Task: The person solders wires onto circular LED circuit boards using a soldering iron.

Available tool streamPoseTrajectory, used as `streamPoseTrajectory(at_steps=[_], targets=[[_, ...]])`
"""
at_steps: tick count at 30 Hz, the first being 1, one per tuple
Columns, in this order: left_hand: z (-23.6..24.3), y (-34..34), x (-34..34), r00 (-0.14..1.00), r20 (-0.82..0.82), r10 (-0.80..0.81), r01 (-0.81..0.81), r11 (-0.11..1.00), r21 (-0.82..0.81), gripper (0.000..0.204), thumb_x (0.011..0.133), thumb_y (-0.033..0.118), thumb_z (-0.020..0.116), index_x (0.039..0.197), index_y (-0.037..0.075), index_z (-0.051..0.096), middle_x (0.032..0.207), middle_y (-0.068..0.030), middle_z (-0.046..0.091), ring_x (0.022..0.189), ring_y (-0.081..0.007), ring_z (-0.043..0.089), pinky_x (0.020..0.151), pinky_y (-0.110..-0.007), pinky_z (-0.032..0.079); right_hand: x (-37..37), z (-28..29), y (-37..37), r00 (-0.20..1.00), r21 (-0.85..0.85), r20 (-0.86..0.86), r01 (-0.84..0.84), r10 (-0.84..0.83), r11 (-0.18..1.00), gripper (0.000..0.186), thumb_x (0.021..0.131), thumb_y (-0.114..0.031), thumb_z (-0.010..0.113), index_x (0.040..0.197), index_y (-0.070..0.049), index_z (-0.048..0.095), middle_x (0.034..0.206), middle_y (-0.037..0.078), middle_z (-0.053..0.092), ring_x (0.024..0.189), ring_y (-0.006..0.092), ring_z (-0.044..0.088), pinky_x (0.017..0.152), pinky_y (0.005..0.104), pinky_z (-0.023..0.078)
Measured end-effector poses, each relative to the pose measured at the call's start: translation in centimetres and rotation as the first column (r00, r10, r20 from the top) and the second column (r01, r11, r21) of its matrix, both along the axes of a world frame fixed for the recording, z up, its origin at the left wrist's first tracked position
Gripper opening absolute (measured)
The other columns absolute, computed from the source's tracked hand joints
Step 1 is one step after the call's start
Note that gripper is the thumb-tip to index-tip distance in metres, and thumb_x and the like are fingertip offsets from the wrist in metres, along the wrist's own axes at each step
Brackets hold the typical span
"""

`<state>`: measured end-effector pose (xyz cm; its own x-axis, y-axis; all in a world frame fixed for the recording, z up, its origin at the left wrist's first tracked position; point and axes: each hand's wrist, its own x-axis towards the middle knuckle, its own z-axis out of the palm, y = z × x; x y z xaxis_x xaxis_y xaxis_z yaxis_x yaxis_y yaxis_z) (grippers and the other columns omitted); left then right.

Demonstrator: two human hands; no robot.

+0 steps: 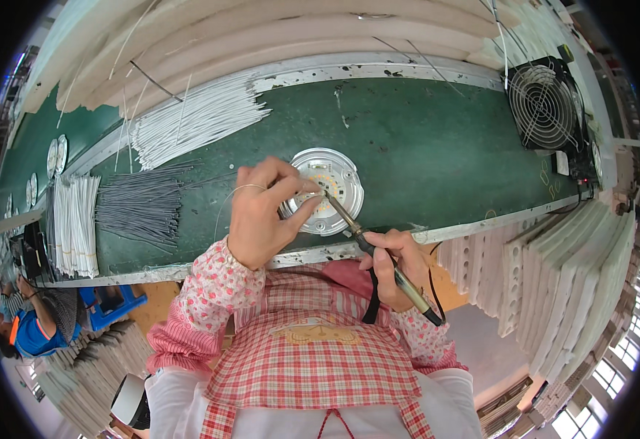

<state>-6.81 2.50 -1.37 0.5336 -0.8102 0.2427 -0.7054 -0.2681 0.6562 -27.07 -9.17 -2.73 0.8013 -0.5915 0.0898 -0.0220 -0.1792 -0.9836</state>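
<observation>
A round silver metal lamp base [354, 196] with a small LED circuit board lies at the near edge of the green workbench. My left hand [267, 212] is over its left side, thumb and fingers pinched on a thin pale wire [222, 207] that loops out behind the hand. Whether this is a lead or solder is too fine to tell. In my right hand [399, 267] is a soldering iron [356, 232], held like a pen and slanting up to the left. Its tip meets the board close to my left fingertips; the exact contact point is partly hidden.
Bundles of white wires [76, 227], dark grey wires [144, 205] and more white wires [195, 121] lie on the bench's left. A black fan [543, 106] with a wire guard stands far right. Stacked pale trays [561, 271] flank the bench. A person in blue [38, 329] sits far left.
</observation>
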Motion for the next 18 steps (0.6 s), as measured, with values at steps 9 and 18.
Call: streamPoseTrajectory(at_steps=[9, 18], targets=[[-0.1, -0.2, 0.0, 0.997, -0.072, 0.002, -0.001, 1.000, 0.015, 0.010, 0.076, 0.010, 0.079, 0.085, 0.009, 0.076, 0.083, -0.0054, 0.066, 0.076, -0.0209, 0.062, 0.074, -0.034, 0.038, 0.2, -0.3, 0.7, 0.999, -0.179, 0.046, 0.015, -0.007, 0.984, 0.020, 0.089, 0.002, 0.059, 0.108, 0.004, 0.065, 0.073, 0.010, 0.063, 0.059, 0.0172, 0.063, 0.053, 0.0292, 0.048], [0.4, -0.6, 0.2, 0.997, -0.056, -0.048, 0.051, 0.996, 0.068, 0.010, 0.078, 0.010, 0.075, 0.076, 0.004, 0.067, 0.084, -0.0071, 0.066, 0.077, -0.0266, 0.062, 0.072, -0.038, 0.038, 1.5, 2.2, -0.7, 0.994, -0.355, -0.102, -0.012, -0.026, 0.935, 0.024, 0.086, -0.001, 0.069, 0.109, 0.003, 0.067, 0.080, 0.013, 0.068, 0.069, 0.0243, 0.066, 0.058, 0.0320, 0.051]])
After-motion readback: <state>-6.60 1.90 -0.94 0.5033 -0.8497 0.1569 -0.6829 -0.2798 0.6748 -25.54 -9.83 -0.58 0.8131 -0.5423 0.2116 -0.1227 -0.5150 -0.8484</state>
